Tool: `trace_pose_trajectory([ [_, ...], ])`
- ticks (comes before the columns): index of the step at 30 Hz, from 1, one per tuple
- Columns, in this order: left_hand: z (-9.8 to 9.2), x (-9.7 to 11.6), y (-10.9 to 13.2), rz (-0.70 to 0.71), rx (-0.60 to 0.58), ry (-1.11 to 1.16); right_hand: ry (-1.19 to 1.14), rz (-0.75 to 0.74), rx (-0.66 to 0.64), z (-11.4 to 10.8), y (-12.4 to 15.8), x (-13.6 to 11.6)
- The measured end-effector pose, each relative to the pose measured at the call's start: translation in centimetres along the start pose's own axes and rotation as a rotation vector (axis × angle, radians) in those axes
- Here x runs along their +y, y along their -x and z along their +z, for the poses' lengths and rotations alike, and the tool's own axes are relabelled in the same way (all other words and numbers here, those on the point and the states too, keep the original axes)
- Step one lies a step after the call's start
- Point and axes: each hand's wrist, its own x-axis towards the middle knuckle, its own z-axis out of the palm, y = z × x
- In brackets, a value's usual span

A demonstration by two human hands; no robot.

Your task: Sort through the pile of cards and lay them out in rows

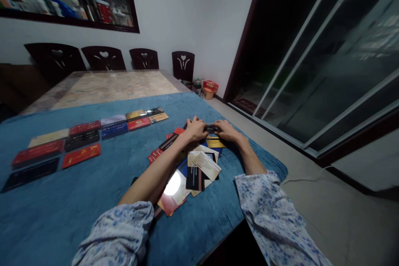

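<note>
Left hand [197,129] and right hand [227,130] at a black card [212,129], far edge of the loose card pile [204,165] — card partly hidden, can't tell if gripped. Both curled, palms down; left forearm [152,174] covers some pile. Wall cabinet [77,23] — top cut off — holds red container [104,11], dark flask [89,6], blurry items.

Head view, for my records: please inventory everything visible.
table: one, beige, centre left
cloth: one, blue, over table
spread cards: twelve, mixed, left on cloth
card pile: one, mixed, centre
chairs: four, dark, behind table
cabinet: one, dark, upper left
bucket: one, orange, far corner
package: one, red, behind bucket
sliding door: one, dark, right
cord: one, white, lower right
sleeves: two, pale, foreground
left grip: one, bare, at pile
right grip: one, bare, at pile
</note>
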Motion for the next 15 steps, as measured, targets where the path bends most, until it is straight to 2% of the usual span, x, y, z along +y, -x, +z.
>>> trace_pose_trajectory([
  [15, -0.1, -0.4, -0.1, -0.038, 0.007, 0.017, -0.087, -0.108, 0.087, 1.0, -0.9, 1.5],
])
